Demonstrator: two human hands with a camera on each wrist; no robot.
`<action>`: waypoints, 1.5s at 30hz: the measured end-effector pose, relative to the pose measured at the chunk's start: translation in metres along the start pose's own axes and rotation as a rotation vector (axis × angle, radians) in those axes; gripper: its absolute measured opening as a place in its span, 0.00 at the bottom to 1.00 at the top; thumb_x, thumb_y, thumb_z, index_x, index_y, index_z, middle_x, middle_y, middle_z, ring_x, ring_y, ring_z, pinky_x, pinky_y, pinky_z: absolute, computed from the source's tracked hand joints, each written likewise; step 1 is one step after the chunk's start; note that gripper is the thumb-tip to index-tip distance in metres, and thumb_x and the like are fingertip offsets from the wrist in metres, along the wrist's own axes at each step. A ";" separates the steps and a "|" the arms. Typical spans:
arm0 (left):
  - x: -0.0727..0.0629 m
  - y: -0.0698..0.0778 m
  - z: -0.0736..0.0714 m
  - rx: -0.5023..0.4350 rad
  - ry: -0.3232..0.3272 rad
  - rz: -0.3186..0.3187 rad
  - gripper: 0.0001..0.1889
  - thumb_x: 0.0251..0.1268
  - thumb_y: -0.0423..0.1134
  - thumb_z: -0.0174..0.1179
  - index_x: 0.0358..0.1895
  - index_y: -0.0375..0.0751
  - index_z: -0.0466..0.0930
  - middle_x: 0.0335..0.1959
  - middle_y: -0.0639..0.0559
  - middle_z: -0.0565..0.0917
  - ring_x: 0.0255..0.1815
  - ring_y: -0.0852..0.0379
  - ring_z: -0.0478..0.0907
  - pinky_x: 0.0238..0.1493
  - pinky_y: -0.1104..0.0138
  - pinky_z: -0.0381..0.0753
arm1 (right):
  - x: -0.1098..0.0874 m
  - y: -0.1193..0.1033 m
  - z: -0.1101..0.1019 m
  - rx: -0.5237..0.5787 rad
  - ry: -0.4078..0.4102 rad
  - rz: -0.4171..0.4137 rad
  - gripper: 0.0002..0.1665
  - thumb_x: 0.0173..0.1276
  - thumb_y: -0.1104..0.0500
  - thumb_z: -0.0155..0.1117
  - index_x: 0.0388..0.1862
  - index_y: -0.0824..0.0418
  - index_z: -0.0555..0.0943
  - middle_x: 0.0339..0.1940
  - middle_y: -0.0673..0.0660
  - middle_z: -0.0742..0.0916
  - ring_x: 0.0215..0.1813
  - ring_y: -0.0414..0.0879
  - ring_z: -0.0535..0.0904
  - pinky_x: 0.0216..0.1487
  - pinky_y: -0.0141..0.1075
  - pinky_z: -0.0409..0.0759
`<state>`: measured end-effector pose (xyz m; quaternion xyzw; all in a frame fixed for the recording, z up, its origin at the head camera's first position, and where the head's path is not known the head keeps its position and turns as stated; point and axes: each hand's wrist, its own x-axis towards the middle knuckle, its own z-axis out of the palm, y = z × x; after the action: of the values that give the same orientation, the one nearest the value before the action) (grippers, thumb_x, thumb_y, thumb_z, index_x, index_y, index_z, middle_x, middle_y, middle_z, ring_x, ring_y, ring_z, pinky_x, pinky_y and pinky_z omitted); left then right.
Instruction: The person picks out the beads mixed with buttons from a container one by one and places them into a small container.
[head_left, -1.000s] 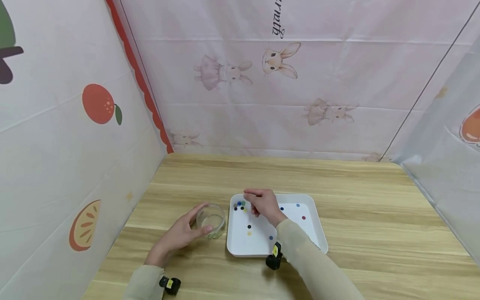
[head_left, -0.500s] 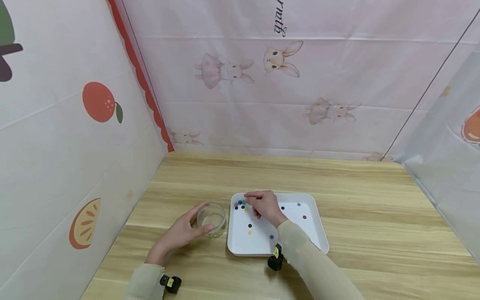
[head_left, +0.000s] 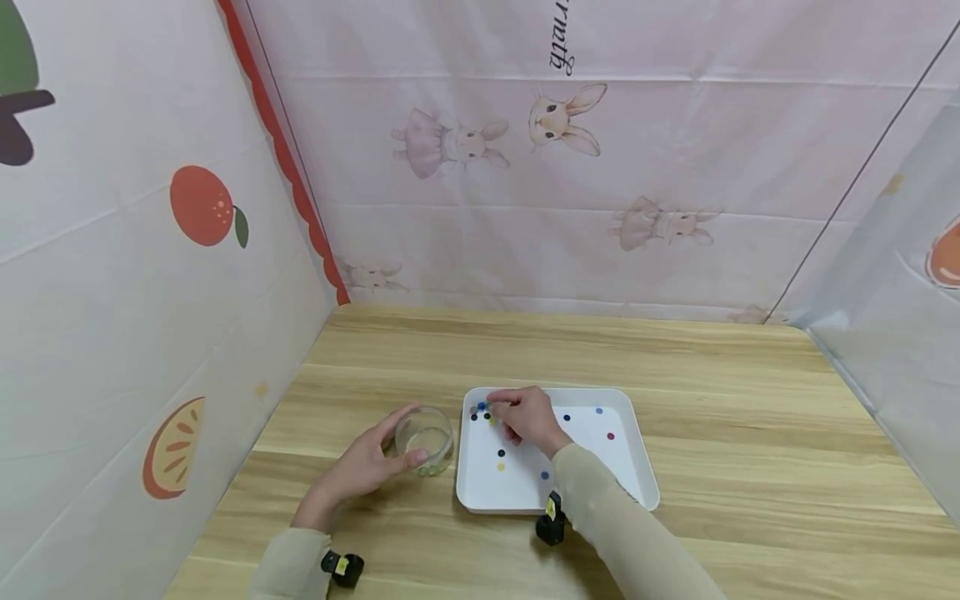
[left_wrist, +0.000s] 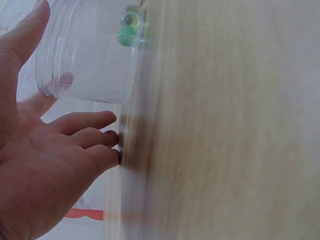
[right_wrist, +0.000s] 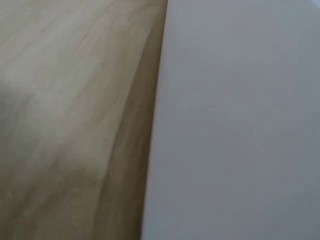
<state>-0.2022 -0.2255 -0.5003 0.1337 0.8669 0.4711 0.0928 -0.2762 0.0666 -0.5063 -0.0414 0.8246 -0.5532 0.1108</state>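
Note:
In the head view my left hand (head_left: 365, 462) grips a clear round jar (head_left: 424, 442), thumb and index finger on its opposite sides. The other fingers rest loosely below it in the left wrist view. Inside lie several glass marbles, a green marble (left_wrist: 127, 36) among them. My right hand (head_left: 527, 417) is over the far left part of a white tray (head_left: 480, 497). Its thumb and index fingertips are right at a greenish marble, mostly hidden behind them; I cannot tell whether they pinch it. A blue marble (head_left: 482, 407) sits just left of the fingertips.
Small round pieces are scattered in the tray, including a red piece (head_left: 611, 436), a yellow piece (head_left: 501, 467) and several black and blue ones. The tray's side wall (right_wrist: 225, 125) fills much of the right wrist view. Printed cloth walls (head_left: 480, 250) border the wooden table (head_left: 765, 450).
My right fingertips have lowered slightly over the greenish marble, which showed clearly before and is now mostly covered. My left hand and the jar keep their place.

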 end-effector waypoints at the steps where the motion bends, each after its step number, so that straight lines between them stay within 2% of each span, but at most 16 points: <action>1: 0.000 0.000 0.000 -0.002 0.000 0.001 0.43 0.70 0.53 0.70 0.83 0.51 0.60 0.82 0.37 0.65 0.82 0.31 0.61 0.79 0.34 0.61 | 0.000 0.000 0.000 -0.010 0.000 -0.009 0.14 0.73 0.63 0.67 0.54 0.60 0.91 0.11 0.51 0.79 0.13 0.40 0.74 0.18 0.31 0.78; 8: 0.001 0.000 0.001 0.015 0.004 0.004 0.43 0.70 0.53 0.70 0.83 0.51 0.60 0.83 0.37 0.64 0.82 0.31 0.62 0.78 0.34 0.62 | 0.000 0.000 0.001 -0.070 0.000 -0.018 0.14 0.72 0.63 0.68 0.54 0.59 0.91 0.09 0.50 0.80 0.12 0.40 0.74 0.17 0.31 0.76; 12: 0.001 0.000 0.001 0.023 0.007 0.001 0.43 0.70 0.54 0.70 0.83 0.51 0.60 0.83 0.37 0.64 0.82 0.31 0.62 0.78 0.33 0.62 | 0.001 0.001 0.002 -0.099 0.008 -0.031 0.12 0.71 0.63 0.69 0.51 0.60 0.91 0.09 0.50 0.80 0.11 0.39 0.74 0.16 0.30 0.75; 22: 0.001 0.002 0.002 0.016 0.004 -0.007 0.43 0.70 0.54 0.70 0.83 0.52 0.60 0.82 0.37 0.65 0.82 0.30 0.62 0.79 0.33 0.60 | 0.000 0.001 0.003 -0.118 0.007 -0.024 0.12 0.69 0.65 0.70 0.51 0.62 0.91 0.09 0.50 0.81 0.11 0.38 0.74 0.15 0.29 0.74; 35: 0.002 0.002 0.001 0.013 0.009 -0.035 0.43 0.70 0.53 0.71 0.83 0.53 0.60 0.84 0.38 0.63 0.84 0.32 0.59 0.80 0.33 0.57 | -0.001 -0.006 -0.006 -0.028 -0.011 -0.010 0.12 0.73 0.59 0.70 0.52 0.58 0.91 0.14 0.52 0.81 0.15 0.42 0.75 0.20 0.32 0.80; 45: 0.002 0.001 0.001 0.025 0.007 -0.010 0.42 0.71 0.52 0.70 0.83 0.52 0.60 0.83 0.38 0.65 0.83 0.31 0.59 0.80 0.34 0.57 | -0.004 -0.019 -0.004 0.009 -0.022 -0.033 0.13 0.74 0.56 0.70 0.55 0.55 0.91 0.16 0.52 0.83 0.16 0.42 0.75 0.22 0.33 0.81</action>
<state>-0.2034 -0.2237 -0.5006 0.1288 0.8738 0.4602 0.0902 -0.2745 0.0636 -0.4869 -0.0606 0.8200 -0.5581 0.1111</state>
